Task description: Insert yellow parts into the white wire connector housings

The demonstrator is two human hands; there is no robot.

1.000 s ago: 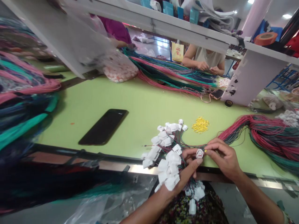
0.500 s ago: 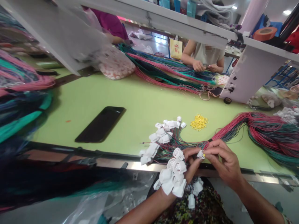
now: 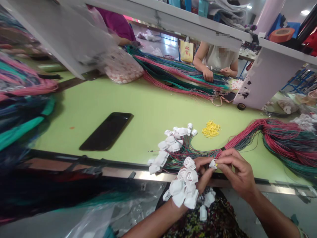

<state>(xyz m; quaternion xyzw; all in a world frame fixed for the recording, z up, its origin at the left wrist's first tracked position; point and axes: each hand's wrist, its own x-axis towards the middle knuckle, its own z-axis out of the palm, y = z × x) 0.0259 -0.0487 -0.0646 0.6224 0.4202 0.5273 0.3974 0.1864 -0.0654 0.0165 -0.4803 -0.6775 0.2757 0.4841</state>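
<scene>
While L hand [image 3: 204,179] pinches a white connector [image 3: 212,164] near the counter [image 3: 153,112] edge, R hand [image 3: 238,170] grips a yellow pc. [image 3: 216,164] against it; connector prob. light, stiff plastic, best held by its sides.

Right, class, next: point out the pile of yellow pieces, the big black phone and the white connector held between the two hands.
Yellow pile [image 3: 211,129]: head view, middle of the heap.
Big black phone [image 3: 106,131]: head view, middle of its face.
White connector [image 3: 212,164]: head view, its visible white body.
</scene>
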